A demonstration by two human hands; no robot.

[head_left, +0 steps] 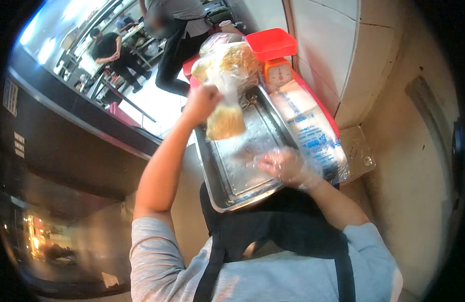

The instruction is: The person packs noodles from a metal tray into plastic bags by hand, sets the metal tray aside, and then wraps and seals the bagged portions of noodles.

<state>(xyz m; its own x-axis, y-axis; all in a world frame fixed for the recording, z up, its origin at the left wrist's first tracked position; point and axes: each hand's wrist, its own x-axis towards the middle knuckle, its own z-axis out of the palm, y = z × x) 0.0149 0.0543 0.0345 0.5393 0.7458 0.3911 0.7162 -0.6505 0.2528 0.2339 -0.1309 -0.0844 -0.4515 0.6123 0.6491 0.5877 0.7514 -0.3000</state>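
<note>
Head-worn view, forward and down, near tray (pixel 265 135)

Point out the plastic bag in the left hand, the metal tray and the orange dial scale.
Plastic bag (pixel 226 123): head view, its filled lower part.
Metal tray (pixel 265 132): head view, bare stretch of its floor.
Orange dial scale (pixel 279 74): head view, its dial face.
</note>
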